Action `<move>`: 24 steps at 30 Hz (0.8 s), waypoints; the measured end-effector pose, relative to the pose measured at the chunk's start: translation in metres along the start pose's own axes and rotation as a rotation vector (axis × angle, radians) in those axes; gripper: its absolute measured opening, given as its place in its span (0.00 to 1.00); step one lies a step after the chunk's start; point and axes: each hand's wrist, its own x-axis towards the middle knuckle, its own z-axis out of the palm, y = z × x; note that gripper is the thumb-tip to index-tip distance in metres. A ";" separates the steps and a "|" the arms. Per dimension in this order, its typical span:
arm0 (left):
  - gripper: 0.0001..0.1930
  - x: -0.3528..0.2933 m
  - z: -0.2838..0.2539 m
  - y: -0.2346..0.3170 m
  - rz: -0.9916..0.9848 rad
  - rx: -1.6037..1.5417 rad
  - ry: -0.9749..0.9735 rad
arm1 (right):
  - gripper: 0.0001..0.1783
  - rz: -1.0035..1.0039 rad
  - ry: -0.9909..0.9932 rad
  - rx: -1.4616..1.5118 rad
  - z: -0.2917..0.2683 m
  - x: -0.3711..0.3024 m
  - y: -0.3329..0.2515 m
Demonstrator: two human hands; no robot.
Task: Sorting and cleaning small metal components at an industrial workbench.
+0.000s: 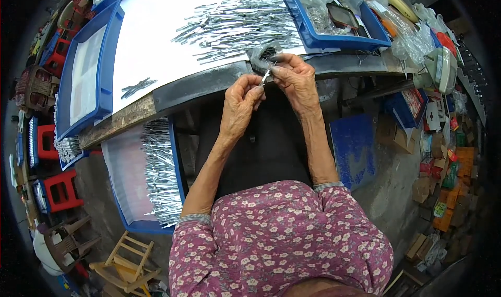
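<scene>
In front of the table's near edge, my left hand (242, 103) is closed, its thumb and fingers pinching a slim silvery metal piece (265, 78) that tilts up to the right. My right hand (298, 82) meets the upper end of that piece with thumb and forefinger pressed together; whatever lies between those fingertips is too small to make out. Just beyond the fingers, a clear plastic bag (258, 62) with small dark parts sits open at the table edge. Behind it a wide pile of thin metal strips (240, 23) covers part of the white tabletop (151, 41).
A small bunch of dark strips (138, 87) lies at the left, near a blue tray (107, 62). Another blue tray (334, 42) holds plastic bags at the back right. Below the table, a blue bin (148, 227) contains many metal strips. Red stools (61, 190) stand left.
</scene>
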 end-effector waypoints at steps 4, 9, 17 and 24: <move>0.05 -0.002 -0.001 0.002 -0.013 0.010 0.005 | 0.08 0.000 -0.017 0.005 -0.003 0.000 0.003; 0.05 -0.003 -0.003 0.000 -0.031 -0.014 0.007 | 0.06 -0.003 -0.091 0.040 -0.003 0.003 0.004; 0.07 -0.006 -0.006 -0.005 -0.061 -0.036 -0.015 | 0.06 0.016 -0.085 0.033 -0.001 0.001 0.004; 0.07 -0.008 -0.008 -0.009 -0.050 -0.021 -0.029 | 0.06 0.028 -0.104 -0.005 -0.002 0.000 0.006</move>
